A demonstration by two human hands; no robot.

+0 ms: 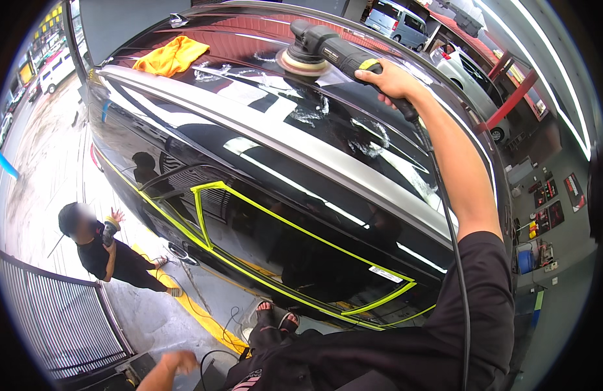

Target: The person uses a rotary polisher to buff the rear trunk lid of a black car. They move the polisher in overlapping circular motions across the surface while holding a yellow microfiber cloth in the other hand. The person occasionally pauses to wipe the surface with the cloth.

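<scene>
My right hand (394, 81) is wrapped round the rear handle of a black electric car polisher (337, 53), the arm stretched far out over the roof. The tool's round pale pad (301, 64) rests on the glossy black car roof (353, 124), where white smears of compound show. From the handle a black power cord (455, 260) runs down along my arm. A crumpled orange cloth (172, 57) lies on the roof left of the pad. Low on the left, my left hand (179, 360) hangs apart from the car, its fingers blurred.
Yellow-green masking tape (301, 233) outlines the side windows. On the left stands another person (96, 244) holding a dark hand tool (109, 229). A slatted metal grate (60, 319) is nearby. Cords cross the floor by my feet. Parked vehicles stand beyond the car.
</scene>
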